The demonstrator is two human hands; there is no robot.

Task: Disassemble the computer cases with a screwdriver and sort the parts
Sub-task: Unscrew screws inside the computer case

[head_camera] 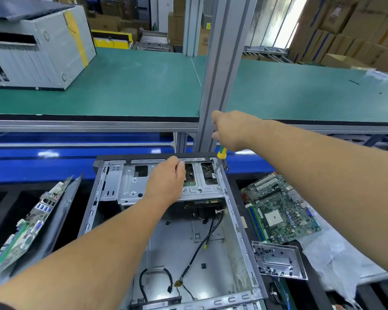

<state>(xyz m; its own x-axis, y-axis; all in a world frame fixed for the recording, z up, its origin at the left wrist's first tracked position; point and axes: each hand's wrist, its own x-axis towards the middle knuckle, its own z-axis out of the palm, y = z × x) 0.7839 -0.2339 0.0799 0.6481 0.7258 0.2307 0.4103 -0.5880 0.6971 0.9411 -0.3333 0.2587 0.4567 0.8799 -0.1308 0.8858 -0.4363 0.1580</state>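
An open grey computer case (pixel 235 222) lies flat in front of me with loose black cables (pixel 202 247) on its floor. At its far end sits a silver drive cage (pixel 130 186). My left hand (pixel 166 180) rests on top of that cage, fingers curled over its middle bar. My right hand (pixel 231 130) grips a yellow and green screwdriver (pixel 221 152) from above. The screwdriver's tip points down at the case's far right corner (pixel 214 174).
A green motherboard (pixel 280 209) lies right of the case, with a clear tray of screws (pixel 278 260) nearer me. Another board (pixel 25 227) leans at the left beside a grey panel. A grey upright post (pixel 220 86) stands behind the case. On the green shelf stands another case (pixel 38 45).
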